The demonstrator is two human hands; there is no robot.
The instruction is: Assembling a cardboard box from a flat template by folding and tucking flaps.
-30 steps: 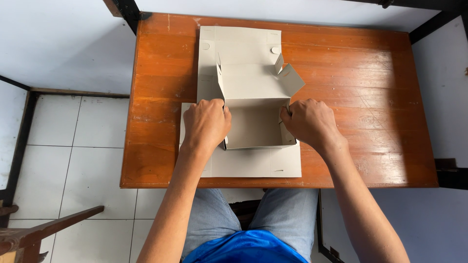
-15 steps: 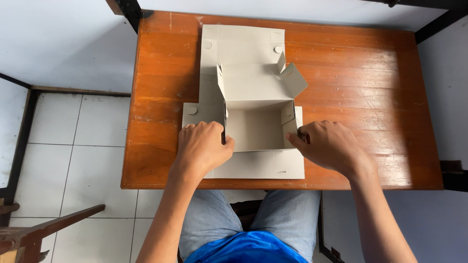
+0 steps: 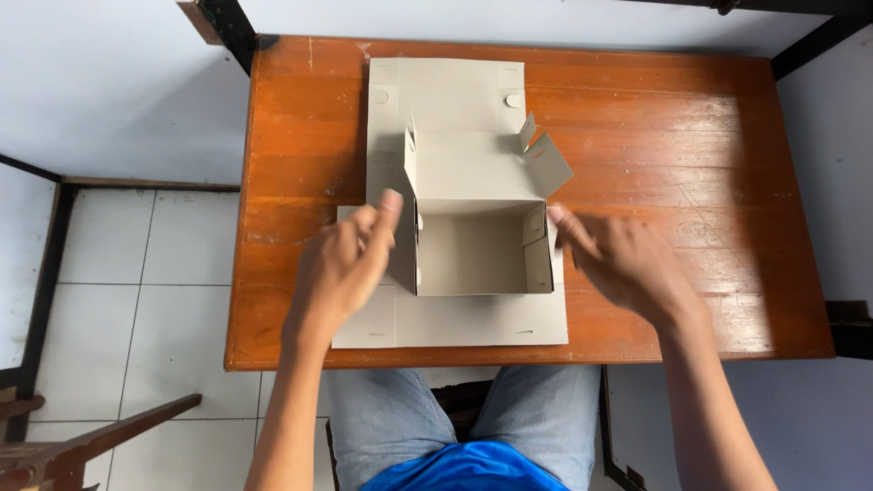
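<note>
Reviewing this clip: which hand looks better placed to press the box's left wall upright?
Left, probably. The left hand has its fingertips against the raised left wall of the cardboard box. The right hand is at the opposite wall, across the open box on the wooden table, and would have to cross over.

At the bottom centre of the frame the person wears a bright blue shirt (image 3: pixel 468 471) and faded light-blue denim jeans (image 3: pixel 391 418). Both forearms are bare, without sleeves, watch or rings; the left hand (image 3: pixel 346 268) and right hand (image 3: pixel 627 264) are ungloved.
</note>
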